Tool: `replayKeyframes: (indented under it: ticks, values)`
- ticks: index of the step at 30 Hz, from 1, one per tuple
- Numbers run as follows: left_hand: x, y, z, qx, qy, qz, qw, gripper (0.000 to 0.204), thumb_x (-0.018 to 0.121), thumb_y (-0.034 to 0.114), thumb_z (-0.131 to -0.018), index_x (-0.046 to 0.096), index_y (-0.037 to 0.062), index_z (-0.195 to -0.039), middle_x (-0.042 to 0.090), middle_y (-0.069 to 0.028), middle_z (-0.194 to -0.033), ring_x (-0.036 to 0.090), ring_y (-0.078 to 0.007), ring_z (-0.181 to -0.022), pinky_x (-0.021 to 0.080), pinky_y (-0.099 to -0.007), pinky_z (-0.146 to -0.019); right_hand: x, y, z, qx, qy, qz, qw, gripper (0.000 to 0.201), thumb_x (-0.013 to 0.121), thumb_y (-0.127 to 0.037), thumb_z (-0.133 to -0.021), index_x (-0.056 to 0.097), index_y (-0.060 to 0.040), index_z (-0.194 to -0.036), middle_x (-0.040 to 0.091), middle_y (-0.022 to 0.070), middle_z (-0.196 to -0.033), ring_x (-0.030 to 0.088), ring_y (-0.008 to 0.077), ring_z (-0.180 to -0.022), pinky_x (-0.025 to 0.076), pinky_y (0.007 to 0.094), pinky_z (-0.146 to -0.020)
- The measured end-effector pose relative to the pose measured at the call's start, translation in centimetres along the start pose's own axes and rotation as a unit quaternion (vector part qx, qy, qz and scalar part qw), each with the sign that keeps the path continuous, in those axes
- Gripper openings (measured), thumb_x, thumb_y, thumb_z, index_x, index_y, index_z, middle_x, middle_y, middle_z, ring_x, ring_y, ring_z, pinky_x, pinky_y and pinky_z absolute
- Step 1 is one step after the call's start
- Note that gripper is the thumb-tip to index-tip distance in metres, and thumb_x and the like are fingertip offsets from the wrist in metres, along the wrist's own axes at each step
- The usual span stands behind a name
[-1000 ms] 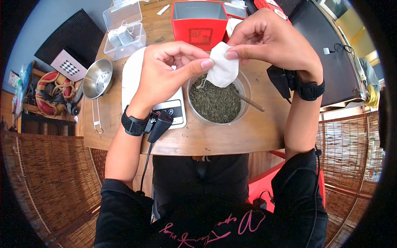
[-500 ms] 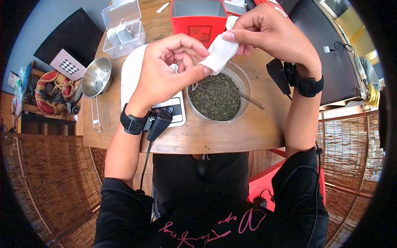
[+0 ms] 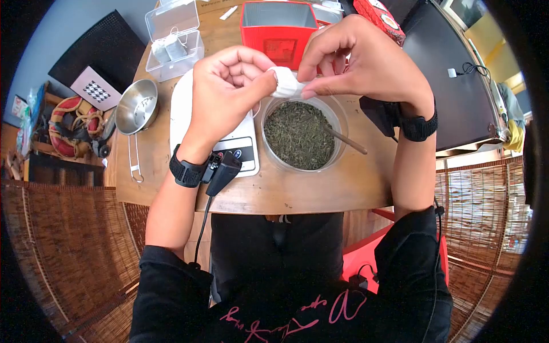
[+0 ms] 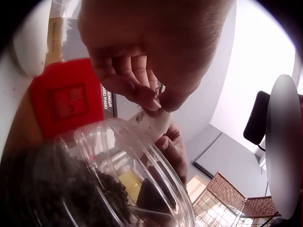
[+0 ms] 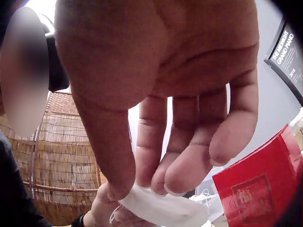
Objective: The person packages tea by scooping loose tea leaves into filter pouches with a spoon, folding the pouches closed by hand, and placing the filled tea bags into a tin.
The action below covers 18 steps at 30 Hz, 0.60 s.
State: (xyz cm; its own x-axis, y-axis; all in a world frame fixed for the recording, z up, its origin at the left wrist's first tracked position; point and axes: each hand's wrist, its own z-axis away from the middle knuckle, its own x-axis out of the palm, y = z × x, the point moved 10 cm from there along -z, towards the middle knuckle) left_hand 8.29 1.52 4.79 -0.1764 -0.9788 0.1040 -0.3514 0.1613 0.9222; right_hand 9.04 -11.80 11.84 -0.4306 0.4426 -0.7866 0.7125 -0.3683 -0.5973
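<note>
A small white drawstring pouch (image 3: 287,84) is stretched between both hands above the far rim of a clear tub (image 3: 345,130) of dried leaves (image 3: 297,137). My left hand (image 3: 226,91) pinches one end between thumb and forefinger, its other fingers curled. The right hand (image 3: 369,63) pinches the opposite end, with thumb and fingertips on the cloth. In the right wrist view the pouch (image 5: 163,208) looks long and flattened, a thin string at its edge. Dark specks mark the pouch (image 4: 147,124) in the left wrist view. A brown spoon handle (image 3: 346,140) leans out of the leaves.
A white scale (image 3: 243,151) lies under my left forearm. To its left is a steel pan (image 3: 137,107) with a wire handle. An open plastic box (image 3: 174,67) holds filled pouches. A red box (image 3: 278,46) stands behind the tub, and a red packet (image 3: 380,22) lies farther right.
The pouch has turned from hanging broad and flat to narrow and edge-on, and sits farther left. My right hand has moved left, its thumb now lower.
</note>
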Motion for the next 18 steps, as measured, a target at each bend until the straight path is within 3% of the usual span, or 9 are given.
replayKeyframes:
  ticks: [7, 12, 16, 18]
  values:
    - [0.0, 0.5, 0.1, 0.020, 0.001, 0.016, 1.000, 0.014, 0.078, 0.000, -0.086, 0.066, 0.0001, -0.095, 0.070, -0.0002, -0.071, 0.059, -0.0003, -0.058, 0.044, -0.0157, -0.051, -0.3, 0.2, -0.3, -0.041, 0.029, 0.099, 0.994, 0.013, 0.084, -0.006, -0.080, 0.075, 0.0005, -0.087, 0.067, 0.0037, -0.075, 0.054, 0.0097, -0.061, 0.044, 0.0249, -0.056]
    - [0.0, 1.4, 0.0, 0.051, 0.018, 0.028, 0.998, 0.015, 0.078, 0.001, -0.088, 0.066, -0.0001, -0.096, 0.069, -0.0007, -0.071, 0.061, -0.0014, -0.058, 0.045, -0.0165, -0.049, -0.6, 0.5, -0.3, -0.043, 0.006, 0.084, 0.995, 0.012, 0.084, -0.005, -0.079, 0.076, -0.0005, -0.087, 0.068, 0.0041, -0.076, 0.057, 0.0106, -0.065, 0.045, 0.0261, -0.057]
    - [0.0, 1.5, 0.0, 0.048, 0.015, 0.047, 0.998, 0.012, 0.076, 0.004, -0.091, 0.066, 0.0002, -0.097, 0.069, -0.0013, -0.071, 0.062, -0.0031, -0.058, 0.045, -0.0170, -0.048, -1.1, 0.8, 0.1, -0.006, -0.006, 0.046, 0.999, 0.011, 0.084, -0.004, -0.078, 0.078, -0.0021, -0.088, 0.070, 0.0029, -0.079, 0.059, 0.0105, -0.068, 0.045, 0.0255, -0.058]
    - [-0.3, 1.0, 0.0, 0.027, 0.027, 0.060, 0.997, 0.013, 0.073, 0.010, -0.095, 0.066, 0.0000, -0.100, 0.070, -0.0020, -0.073, 0.063, -0.0050, -0.058, 0.046, -0.0179, -0.049, -1.6, 0.2, 0.4, -0.033, -0.002, 0.040, 0.999, 0.013, 0.084, -0.002, -0.076, 0.078, -0.0023, -0.087, 0.071, 0.0041, -0.082, 0.060, 0.0106, -0.068, 0.045, 0.0252, -0.059]
